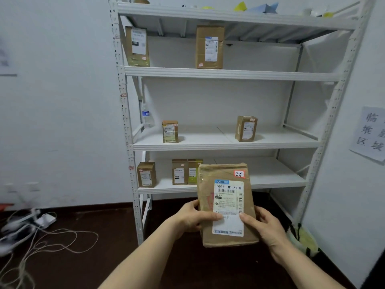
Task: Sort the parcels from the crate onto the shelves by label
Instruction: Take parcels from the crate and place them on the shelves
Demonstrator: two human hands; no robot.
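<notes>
Both hands, left hand (192, 217) and right hand (263, 225), are gripping a flat brown cardboard parcel (226, 205) upright before the white metal shelf rack (225, 74), probably checking its red "3-2" sticker (239, 174).

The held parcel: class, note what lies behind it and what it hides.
Behind the held parcel is the bottom shelf with a green-fronted box, its right side covered. The parcel also covers part of the shelf's front edge; whatever else stands there is hidden.

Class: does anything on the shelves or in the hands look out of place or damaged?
A water bottle stands at the left end of a shelf that holds parcels. The held parcel looks crumpled along its top edge.
</notes>
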